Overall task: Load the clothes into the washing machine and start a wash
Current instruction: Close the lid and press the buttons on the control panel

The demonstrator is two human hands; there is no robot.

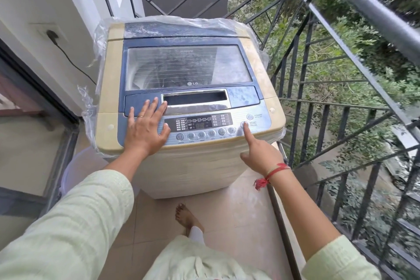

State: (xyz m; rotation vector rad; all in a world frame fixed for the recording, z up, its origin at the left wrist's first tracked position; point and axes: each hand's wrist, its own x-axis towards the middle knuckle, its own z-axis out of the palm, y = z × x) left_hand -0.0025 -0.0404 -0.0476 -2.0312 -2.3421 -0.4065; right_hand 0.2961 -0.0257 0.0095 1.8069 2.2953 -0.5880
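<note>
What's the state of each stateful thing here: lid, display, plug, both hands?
Washing machine lid: shut, dark clothes faintly visible through its window.
Display: lit, digits unreadable.
Plug: in the wall socket.
Plastic cover: bunched around the machine's sides and back.
Left hand: flat, open, resting on the lid's front edge.
Right hand: index fingertip on the START/PAUSE button.

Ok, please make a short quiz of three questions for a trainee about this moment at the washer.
1. True or false: the washer lid is open.
2. Which button does the right hand press: A) power, B) start/pause, C) none?
3. Where does the left hand rest?

Key:
1. False, it is closed.
2. B, with the forefinger.
3. Flat on the washer top, left of the display.
</note>
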